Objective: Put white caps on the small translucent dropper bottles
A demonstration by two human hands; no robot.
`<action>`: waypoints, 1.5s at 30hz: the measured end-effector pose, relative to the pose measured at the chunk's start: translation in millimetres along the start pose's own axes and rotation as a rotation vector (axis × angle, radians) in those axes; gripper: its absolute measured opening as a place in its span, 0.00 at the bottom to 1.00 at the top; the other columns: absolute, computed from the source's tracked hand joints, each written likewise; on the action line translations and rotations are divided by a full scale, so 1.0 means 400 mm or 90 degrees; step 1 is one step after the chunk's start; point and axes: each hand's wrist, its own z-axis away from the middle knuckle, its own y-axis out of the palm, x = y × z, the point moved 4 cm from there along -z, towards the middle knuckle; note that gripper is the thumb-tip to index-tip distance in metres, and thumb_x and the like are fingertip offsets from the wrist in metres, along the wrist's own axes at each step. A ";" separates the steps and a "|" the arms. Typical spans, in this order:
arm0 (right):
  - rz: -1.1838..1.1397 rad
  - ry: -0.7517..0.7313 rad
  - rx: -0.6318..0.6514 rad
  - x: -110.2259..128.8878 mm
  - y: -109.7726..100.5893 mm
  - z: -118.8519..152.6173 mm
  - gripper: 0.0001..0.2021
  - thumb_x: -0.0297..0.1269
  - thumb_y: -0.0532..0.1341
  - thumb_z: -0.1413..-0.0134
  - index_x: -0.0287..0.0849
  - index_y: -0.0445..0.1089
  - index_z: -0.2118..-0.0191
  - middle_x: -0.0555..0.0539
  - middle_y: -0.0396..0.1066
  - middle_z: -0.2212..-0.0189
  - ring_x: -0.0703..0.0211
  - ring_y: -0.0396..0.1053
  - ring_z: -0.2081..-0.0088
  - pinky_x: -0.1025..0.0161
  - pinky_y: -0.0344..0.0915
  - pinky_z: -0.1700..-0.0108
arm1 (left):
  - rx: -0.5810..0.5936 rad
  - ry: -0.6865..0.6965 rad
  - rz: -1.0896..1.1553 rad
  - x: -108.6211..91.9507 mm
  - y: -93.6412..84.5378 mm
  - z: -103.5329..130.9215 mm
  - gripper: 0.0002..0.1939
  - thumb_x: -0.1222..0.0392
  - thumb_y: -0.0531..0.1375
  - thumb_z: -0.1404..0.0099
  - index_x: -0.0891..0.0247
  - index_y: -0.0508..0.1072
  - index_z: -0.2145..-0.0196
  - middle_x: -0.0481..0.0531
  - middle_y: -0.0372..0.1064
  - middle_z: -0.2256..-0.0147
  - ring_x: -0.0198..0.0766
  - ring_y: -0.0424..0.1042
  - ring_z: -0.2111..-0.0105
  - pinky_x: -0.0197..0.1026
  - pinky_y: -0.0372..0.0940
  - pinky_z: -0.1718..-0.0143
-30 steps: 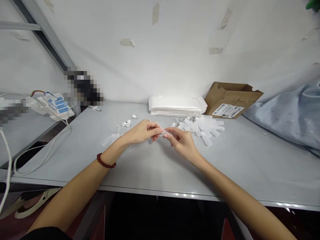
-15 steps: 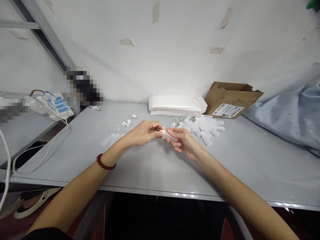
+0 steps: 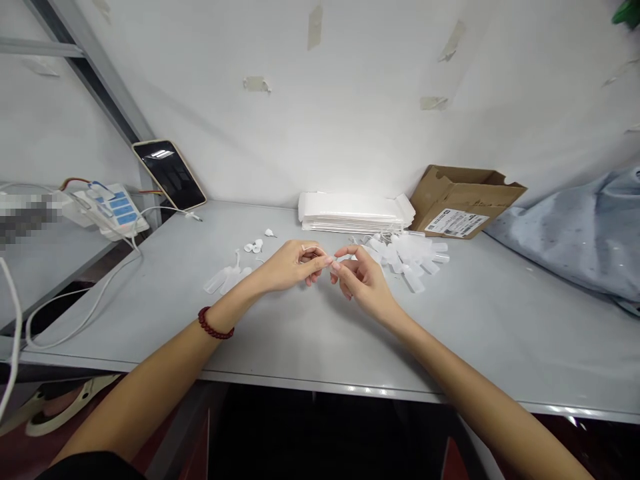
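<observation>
Above the middle of the table, my left hand (image 3: 299,265) and my right hand (image 3: 364,277) meet at the fingertips. My left thumb and fingers are closed on a small whitish translucent plastic piece (image 3: 334,259). A thin pale strip (image 3: 314,249) shows along the left forefinger. My right thumb and forefinger pinch the other end of the same piece; most of it is hidden by fingers. To the right of my right hand lies a pile of translucent plastic bottles (image 3: 407,253). Left of my hands are several small white caps (image 3: 254,247), and a few similar bottles (image 3: 223,279) lie nearer the left forearm.
White flat boxes (image 3: 354,210) are stacked against the wall, beside an open cardboard box (image 3: 465,200). A phone (image 3: 170,175) leans at the back left, near a power strip (image 3: 120,210) and white cables. Light-blue fabric (image 3: 580,227) covers the right back corner.
My right hand has shifted its grip, its forefinger now raised and curled towards the left fingertips. The clear tube-shaped body seen across the right fingers is now mostly hidden. My left hand stays nearly still.
</observation>
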 end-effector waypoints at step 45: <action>0.830 -0.047 -0.382 0.002 -0.206 -0.031 0.21 0.50 0.50 0.38 0.38 0.69 0.54 0.30 0.60 0.53 0.35 0.57 0.50 0.40 0.59 0.55 | -0.240 -0.451 -0.579 0.095 -0.249 0.042 0.07 0.54 0.61 0.48 0.60 0.73 0.73 0.59 0.73 0.72 0.55 0.74 0.66 0.47 0.64 0.67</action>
